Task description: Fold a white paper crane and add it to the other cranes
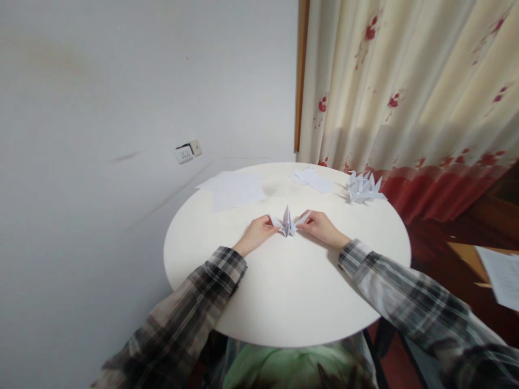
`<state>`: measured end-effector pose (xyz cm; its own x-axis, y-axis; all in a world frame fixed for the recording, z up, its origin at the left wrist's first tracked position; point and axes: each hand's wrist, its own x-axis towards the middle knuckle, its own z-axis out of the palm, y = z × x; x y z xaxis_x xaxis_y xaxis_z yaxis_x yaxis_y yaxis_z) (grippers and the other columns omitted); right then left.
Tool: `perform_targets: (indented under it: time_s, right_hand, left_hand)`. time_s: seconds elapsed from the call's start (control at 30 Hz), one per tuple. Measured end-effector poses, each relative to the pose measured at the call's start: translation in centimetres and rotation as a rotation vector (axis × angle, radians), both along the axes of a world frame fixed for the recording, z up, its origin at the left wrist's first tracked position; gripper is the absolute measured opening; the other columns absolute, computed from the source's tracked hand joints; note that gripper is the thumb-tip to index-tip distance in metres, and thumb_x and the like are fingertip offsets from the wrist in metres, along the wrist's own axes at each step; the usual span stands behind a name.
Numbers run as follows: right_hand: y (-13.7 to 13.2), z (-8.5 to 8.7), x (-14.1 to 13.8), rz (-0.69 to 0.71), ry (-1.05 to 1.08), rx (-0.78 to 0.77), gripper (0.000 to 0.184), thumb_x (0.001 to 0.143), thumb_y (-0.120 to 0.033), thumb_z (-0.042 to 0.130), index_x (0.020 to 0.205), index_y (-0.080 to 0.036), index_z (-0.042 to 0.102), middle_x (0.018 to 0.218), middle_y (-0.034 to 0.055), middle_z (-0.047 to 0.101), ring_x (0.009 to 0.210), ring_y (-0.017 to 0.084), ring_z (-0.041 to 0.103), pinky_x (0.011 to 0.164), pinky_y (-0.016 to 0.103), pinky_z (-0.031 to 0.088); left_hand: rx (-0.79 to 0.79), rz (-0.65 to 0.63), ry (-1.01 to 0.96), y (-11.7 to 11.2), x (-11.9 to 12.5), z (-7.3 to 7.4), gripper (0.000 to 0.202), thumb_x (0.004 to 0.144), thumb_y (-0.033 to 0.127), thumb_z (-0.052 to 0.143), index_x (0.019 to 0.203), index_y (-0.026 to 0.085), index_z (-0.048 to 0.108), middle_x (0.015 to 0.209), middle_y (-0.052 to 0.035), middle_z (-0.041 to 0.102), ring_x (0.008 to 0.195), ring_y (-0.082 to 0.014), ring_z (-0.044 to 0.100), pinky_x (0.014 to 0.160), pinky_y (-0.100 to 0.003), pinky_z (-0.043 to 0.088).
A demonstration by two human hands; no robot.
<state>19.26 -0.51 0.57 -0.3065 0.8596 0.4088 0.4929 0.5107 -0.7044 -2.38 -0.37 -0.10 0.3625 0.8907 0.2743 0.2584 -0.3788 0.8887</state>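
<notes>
The folds of the small paper crane [287, 222] are hard to make out, but we pinch one wing tip in our left hand [256, 233] and the other in our right hand [322, 227], the crane resting mid-worktop [284, 292] between them; beyond lie loose sheets [235, 190], smaller sheets [313, 179] and a heap of folded cranes [363, 187] by the curtain [405, 81]
</notes>
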Motion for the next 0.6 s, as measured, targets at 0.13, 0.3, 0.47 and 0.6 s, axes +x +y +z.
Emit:
perform_targets:
  time_s: [0.13,0.3,0.47,0.6]
  right_hand:
    - [-0.6,0.4,-0.5,0.086,0.065,0.033,0.003,0.068,-0.017,0.058,0.065,-0.015,0.057,0.066,-0.0006,0.06,0.064,0.012,0.053,0.062,0.023,0.04]
    - [-0.8,0.7,-0.8,0.12,0.057,0.065,0.008,0.071,-0.02,0.06,0.077,-0.016,0.061,0.072,0.0002,0.062,0.066,0.012,0.054,0.065,0.024,0.041]
    - [-0.9,0.6,-0.8,0.201,0.044,0.124,0.017,0.074,-0.019,0.057,0.088,-0.018,0.067,0.083,0.0039,0.065,0.073,0.013,0.056,0.068,0.025,0.042]
    - [-0.6,0.3,-0.9,0.148,0.085,0.042,0.018,0.072,-0.02,0.058,0.089,-0.017,0.065,0.081,0.0028,0.065,0.067,0.012,0.054,0.065,0.025,0.042]
  left_hand:
    - [0.085,0.045,0.049,-0.5,0.4,0.5,0.013,0.072,0.025,0.062,0.074,0.013,0.057,0.072,-0.0026,0.062,0.068,-0.0139,0.059,0.065,-0.026,0.047]
    - [0.133,0.065,0.094,-0.8,0.6,1.3,0.012,0.07,0.022,0.063,0.077,0.014,0.057,0.069,0.0004,0.06,0.064,-0.012,0.056,0.061,-0.023,0.046]
    - [0.148,0.006,0.115,-0.9,0.7,1.5,0.011,0.073,0.016,0.058,0.082,0.013,0.062,0.079,-0.0026,0.063,0.071,-0.0131,0.059,0.066,-0.024,0.048]
    - [0.166,-0.013,0.122,-0.8,0.5,1.6,0.012,0.073,0.017,0.058,0.081,0.013,0.066,0.083,-0.0041,0.062,0.075,-0.0142,0.059,0.07,-0.025,0.048]
